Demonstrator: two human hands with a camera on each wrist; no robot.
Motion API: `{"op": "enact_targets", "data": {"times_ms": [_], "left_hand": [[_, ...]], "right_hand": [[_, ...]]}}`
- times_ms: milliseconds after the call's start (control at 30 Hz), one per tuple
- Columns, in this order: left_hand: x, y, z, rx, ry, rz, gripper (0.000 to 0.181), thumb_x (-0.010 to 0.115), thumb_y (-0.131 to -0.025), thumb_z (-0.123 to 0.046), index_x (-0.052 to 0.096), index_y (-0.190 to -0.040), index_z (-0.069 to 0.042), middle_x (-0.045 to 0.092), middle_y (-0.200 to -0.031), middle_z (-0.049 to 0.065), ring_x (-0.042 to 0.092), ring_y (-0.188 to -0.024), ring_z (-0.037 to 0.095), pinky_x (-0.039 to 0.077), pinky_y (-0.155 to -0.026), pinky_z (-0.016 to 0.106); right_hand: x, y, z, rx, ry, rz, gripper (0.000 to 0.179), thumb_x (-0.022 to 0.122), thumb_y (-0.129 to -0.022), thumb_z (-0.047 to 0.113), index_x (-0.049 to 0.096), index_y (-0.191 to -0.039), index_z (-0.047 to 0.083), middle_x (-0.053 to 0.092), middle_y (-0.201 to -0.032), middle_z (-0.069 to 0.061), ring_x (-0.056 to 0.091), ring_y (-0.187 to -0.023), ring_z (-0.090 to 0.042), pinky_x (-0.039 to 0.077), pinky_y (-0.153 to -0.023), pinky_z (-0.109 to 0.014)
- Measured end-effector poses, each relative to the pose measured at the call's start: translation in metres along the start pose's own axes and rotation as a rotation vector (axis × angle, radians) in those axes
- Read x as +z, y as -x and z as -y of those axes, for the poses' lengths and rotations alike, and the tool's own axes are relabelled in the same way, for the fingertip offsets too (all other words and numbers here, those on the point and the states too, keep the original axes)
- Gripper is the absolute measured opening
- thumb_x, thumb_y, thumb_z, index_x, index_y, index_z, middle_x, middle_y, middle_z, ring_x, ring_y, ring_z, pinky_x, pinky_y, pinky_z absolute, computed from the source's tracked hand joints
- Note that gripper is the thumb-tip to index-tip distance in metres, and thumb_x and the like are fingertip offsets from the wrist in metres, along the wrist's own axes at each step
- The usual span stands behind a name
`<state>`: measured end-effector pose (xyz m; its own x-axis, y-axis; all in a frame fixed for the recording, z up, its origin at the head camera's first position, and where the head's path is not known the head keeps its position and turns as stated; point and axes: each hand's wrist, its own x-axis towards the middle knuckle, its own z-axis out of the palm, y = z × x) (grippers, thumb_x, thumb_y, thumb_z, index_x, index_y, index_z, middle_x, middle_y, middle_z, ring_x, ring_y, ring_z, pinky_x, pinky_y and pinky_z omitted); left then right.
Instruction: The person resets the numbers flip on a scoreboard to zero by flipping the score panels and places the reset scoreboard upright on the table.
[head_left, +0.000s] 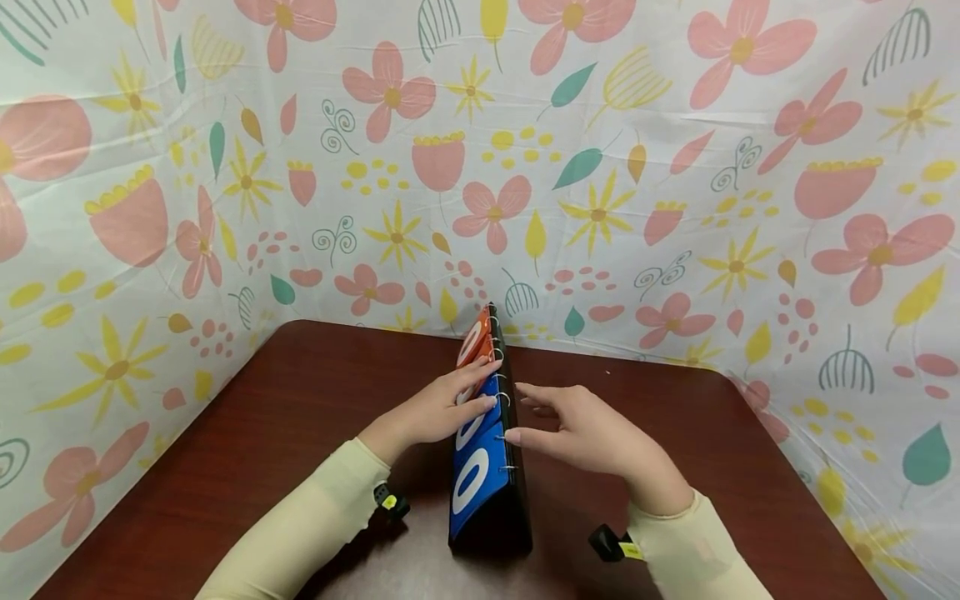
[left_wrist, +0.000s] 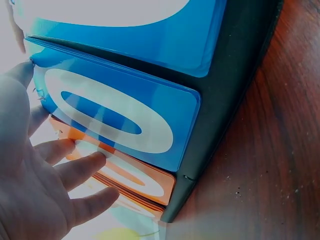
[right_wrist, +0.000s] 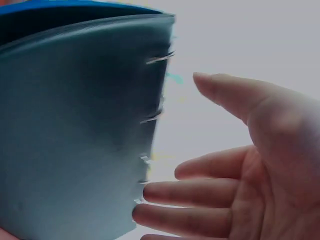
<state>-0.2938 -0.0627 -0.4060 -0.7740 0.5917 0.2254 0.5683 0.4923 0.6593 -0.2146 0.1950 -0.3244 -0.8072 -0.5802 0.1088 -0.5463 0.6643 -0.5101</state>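
Note:
A flip scoreboard stands tent-shaped on the table, its narrow end towards me. Blue cards with white zeros are on the near half of its left face, orange-red cards on the far half. Metal rings bind the cards along the top edge. My left hand lies against the cards near that edge, fingers extended and spread. To the right of the scoreboard is my right hand, fingers loosely extended and gripping nothing. Its thumb tip is close to the rings; whether it touches cannot be told.
The dark reddish-brown table extends on both sides of the scoreboard. A floral-printed cloth hangs behind and beside the table. A black wrist device sits by the left sleeve, another black device by the right one.

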Motion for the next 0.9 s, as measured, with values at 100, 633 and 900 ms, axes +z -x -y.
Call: {"op": "enact_targets", "data": {"times_ms": [100,633,900], "left_hand": [[0.001,0.000,0.000,0.003,0.002,0.000,0.067,0.049,-0.102,-0.060,0.028,-0.163,-0.040,0.020,-0.173,-0.007,0.023,-0.160,0.024,0.028,-0.125,0.060],[-0.026,-0.015,-0.006,0.003,0.003,-0.057,0.068,0.051,-0.102,-0.061,0.030,-0.162,-0.038,0.031,-0.170,-0.002,0.041,-0.152,0.025,0.041,-0.119,0.054],[-0.047,-0.065,0.000,-0.072,-0.088,-0.057,0.071,0.049,-0.101,-0.064,0.031,-0.162,-0.034,0.021,-0.173,0.006,0.022,-0.160,0.030,0.025,-0.126,0.059]], "right_hand": [[0.008,-0.004,-0.002,0.048,0.004,0.098,0.090,0.065,-0.092,0.066,0.038,-0.160,0.014,0.062,-0.147,-0.005,0.068,-0.125,-0.022,0.058,-0.100,-0.044],[0.021,0.000,0.021,0.173,0.071,0.230,0.109,0.063,-0.086,0.076,0.015,-0.167,0.020,0.073,-0.117,0.000,0.067,-0.112,-0.010,0.057,-0.100,-0.042],[0.023,0.000,0.020,0.154,0.078,0.231,0.108,0.062,-0.087,0.075,0.014,-0.167,0.021,0.074,-0.114,0.005,0.067,-0.104,-0.005,0.058,-0.096,-0.039]]}}
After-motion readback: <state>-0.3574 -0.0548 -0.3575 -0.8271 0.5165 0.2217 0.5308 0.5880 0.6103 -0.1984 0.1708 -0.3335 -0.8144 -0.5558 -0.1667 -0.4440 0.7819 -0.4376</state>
